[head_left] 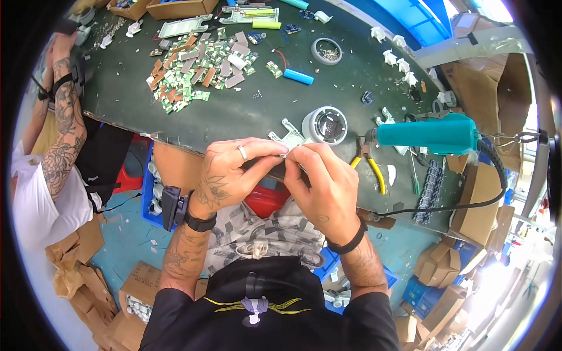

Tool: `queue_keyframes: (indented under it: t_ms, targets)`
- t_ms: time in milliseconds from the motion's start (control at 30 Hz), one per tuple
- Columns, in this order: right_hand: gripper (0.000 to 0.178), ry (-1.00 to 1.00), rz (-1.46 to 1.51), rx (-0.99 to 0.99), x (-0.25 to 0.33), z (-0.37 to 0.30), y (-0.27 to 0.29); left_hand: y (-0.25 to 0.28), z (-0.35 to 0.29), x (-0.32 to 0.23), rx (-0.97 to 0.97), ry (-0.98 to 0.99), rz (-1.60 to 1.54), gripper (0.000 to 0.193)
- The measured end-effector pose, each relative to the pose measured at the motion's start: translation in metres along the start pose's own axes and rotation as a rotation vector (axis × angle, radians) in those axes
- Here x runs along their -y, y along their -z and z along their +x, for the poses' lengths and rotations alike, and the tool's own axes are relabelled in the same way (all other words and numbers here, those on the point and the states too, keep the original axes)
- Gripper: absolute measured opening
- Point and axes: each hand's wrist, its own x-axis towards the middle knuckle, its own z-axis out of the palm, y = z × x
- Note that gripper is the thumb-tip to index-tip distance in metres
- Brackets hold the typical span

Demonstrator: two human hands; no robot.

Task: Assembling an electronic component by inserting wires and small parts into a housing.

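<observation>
My left hand (231,172), with a ring on one finger, and my right hand (326,184) meet fingertip to fingertip over the near edge of the table. Both are closed in a pinch on something tiny and light; its kind is hidden between the fingers. Just beyond them lies a pale plastic bracket-like part (288,136). Beside it stands a round light-grey housing (308,130) with a dark inside. To the right of my right hand rest yellow-handled cutting pliers (376,169) and a teal power screwdriver (430,134) with a black cord.
A heap of small green circuit boards (193,70) covers the far left. Behind are a blue battery cell (298,76), a grey ring dish (326,51) of small metal bits and white plastic parts (403,65). A co-worker's tattooed arm (67,117) is at left. Cardboard boxes (477,205) flank the right.
</observation>
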Motion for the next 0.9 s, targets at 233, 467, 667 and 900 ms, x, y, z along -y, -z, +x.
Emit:
queue_keyframes:
  t_ms: [233, 467, 667, 900]
  targets:
    - [0.022, -0.049, 0.068, 0.006, -0.001, 0.000, -0.002, 0.000, 0.002, 0.005, -0.002, -0.020, -0.003, 0.019]
    - [0.019, -0.320, 0.284, -0.014, 0.005, -0.008, -0.004, -0.006, 0.002, 0.004, -0.065, 0.029, -0.096, 0.025]
    - [0.014, -0.644, 0.605, -0.092, 0.013, -0.010, -0.009, -0.022, 0.000, -0.001, -0.182, 0.090, -0.121, 0.031]
    - [0.024, -0.454, 0.656, -0.144, 0.016, -0.016, -0.018, -0.028, -0.001, 0.005, -0.234, 0.079, -0.148, 0.028]
